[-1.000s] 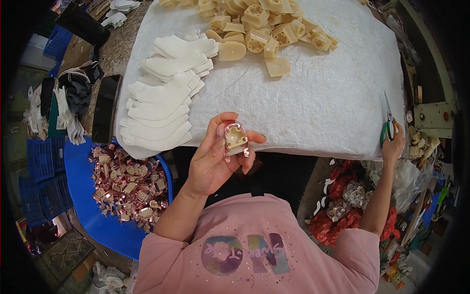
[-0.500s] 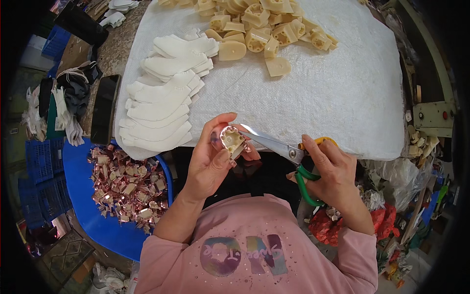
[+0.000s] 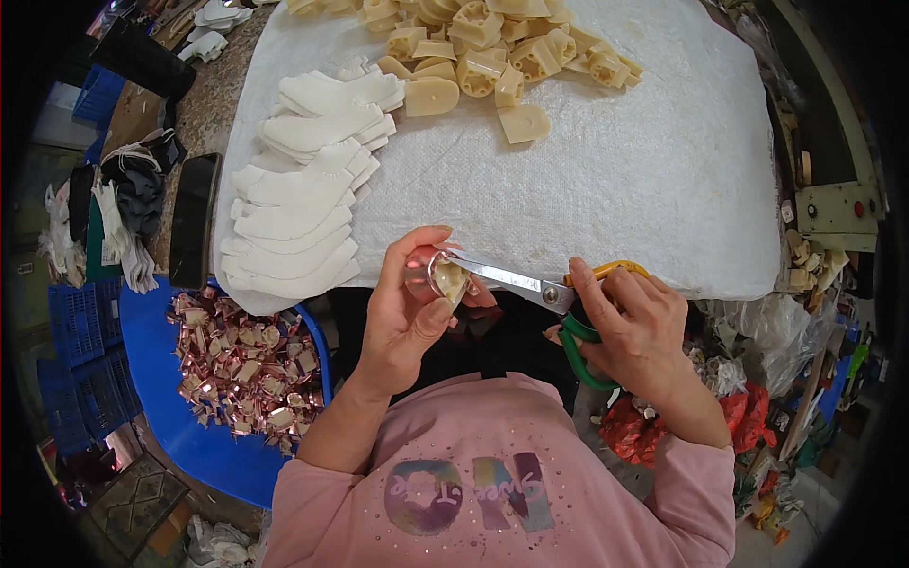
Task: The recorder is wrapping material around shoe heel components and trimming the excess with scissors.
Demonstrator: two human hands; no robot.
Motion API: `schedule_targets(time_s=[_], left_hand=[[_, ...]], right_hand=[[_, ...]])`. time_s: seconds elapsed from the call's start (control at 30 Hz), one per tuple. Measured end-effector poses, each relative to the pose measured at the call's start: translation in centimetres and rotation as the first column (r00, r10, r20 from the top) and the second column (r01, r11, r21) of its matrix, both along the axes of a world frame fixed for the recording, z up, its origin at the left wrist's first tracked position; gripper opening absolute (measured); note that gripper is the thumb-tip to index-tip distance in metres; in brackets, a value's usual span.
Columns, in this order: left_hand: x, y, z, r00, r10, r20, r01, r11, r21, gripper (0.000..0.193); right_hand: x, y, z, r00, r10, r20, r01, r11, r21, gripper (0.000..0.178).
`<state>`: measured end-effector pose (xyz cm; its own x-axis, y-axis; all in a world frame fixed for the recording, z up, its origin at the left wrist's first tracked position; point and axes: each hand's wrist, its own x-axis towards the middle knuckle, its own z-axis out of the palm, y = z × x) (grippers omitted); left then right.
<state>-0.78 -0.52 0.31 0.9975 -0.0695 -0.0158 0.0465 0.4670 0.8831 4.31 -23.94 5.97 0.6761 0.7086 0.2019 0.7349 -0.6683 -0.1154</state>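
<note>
Between the thumb and fingers of my left hand (image 3: 405,317) is a small cream moulded piece wrapped in shiny pink film (image 3: 449,276), its hollow end turned to the right. My right hand (image 3: 636,322) is closed around the handles of a pair of scissors (image 3: 516,281), one loop green and the other yellow. The silver blades point left and their tips reach the upper rim of the film. Whether the tips are cutting into it cannot be made out. A white woven sheet (image 3: 568,199) covers the table just beyond both hands.
White sock-shaped pieces (image 3: 298,204) lie in overlapping rows at left; cream moulded parts (image 3: 525,123) are heaped at the far side. A phone (image 3: 196,218) rests by the sheet's left edge. Below it, a blue tub (image 3: 170,407) holds pink-and-cream scraps (image 3: 251,364). A red bag (image 3: 634,435) is at right.
My left hand has turned the piece so its hollow end faces more to the right. The scissors have shifted slightly left, their tips now at the rim. The view has moved a little.
</note>
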Motion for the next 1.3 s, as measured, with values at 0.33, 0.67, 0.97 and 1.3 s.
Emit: schedule_targets(time_s=[0.33, 0.67, 0.97, 1.3], left_hand=[[0.4, -0.6, -0.3, 0.998, -0.049, 0.036, 0.056, 0.966, -0.254, 0.064], [0.3, -0.5, -0.2, 0.998, -0.060, -0.010, 0.055, 0.949, -0.310, 0.064], [0.2, -0.2, -0.3, 0.989, -0.134, -0.059, 0.096, 0.900, -0.425, 0.066], [-0.6, 0.4, -0.4, 0.956, -0.280, -0.092, 0.209, 0.864, -0.459, 0.068]], right_hand=[[0.3, -0.4, -1.9, 0.990, 0.055, 0.132, -0.058, 0.998, 0.026, 0.065], [0.4, -0.3, -1.7, 0.974, 0.040, 0.224, -0.037, 0.999, -0.015, 0.056], [0.8, -0.8, -2.3, 0.983, 0.039, 0.177, -0.048, 0.998, 0.048, 0.052], [-0.1, -1.5, -2.6, 0.970, 0.099, 0.221, -0.111, 0.993, 0.042, 0.051]])
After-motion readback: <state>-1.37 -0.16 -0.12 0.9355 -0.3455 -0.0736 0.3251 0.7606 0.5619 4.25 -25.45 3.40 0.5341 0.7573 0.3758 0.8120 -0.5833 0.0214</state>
